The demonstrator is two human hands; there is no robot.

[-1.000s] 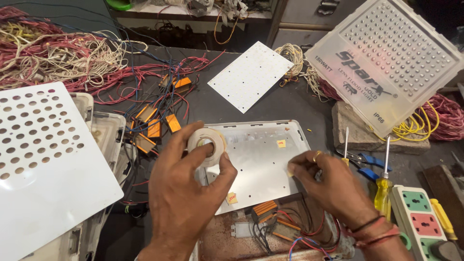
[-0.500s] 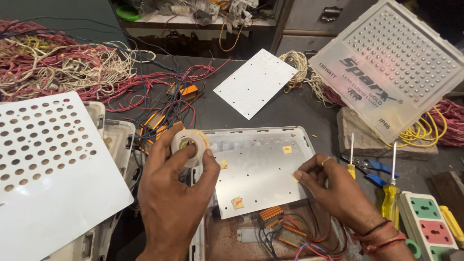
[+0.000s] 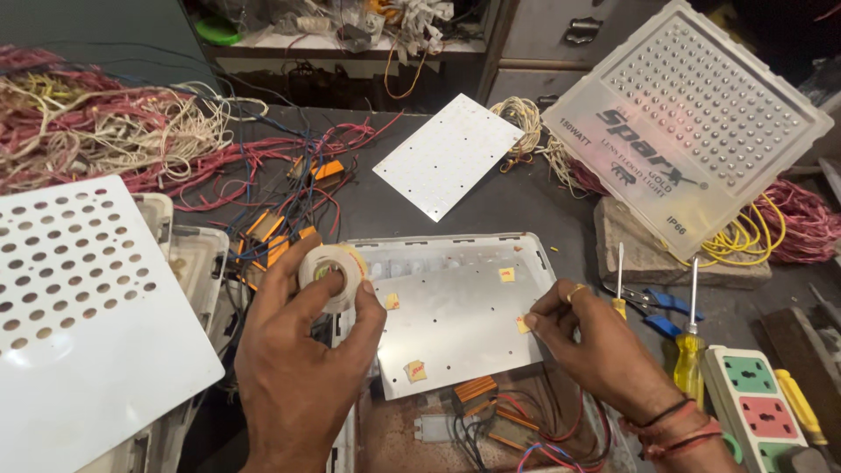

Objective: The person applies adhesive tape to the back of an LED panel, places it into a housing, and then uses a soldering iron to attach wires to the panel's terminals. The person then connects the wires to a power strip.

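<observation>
The perforated metal plate [image 3: 455,307] is laid flat on the bench [image 3: 543,210], partly over loose wiring [image 3: 517,429]; rocking under pressure is possible. The tape roll [image 3: 330,273] is clamped in the left hand [image 3: 302,359]. A yellow tape pad [image 3: 523,324] is pinched by the right hand [image 3: 596,350] at the plate edge; misplacement or creasing is likely if it shifts.

Your dark grey workbench [image 3: 526,206] carried a flat white drilled rectangular plate [image 3: 448,156], tangled red and cream wire heaps [image 3: 105,131], two yellow-handled screwdrivers [image 3: 692,337], blue-handled pliers [image 3: 661,307] and a white power strip with green and red sockets [image 3: 753,403].
</observation>
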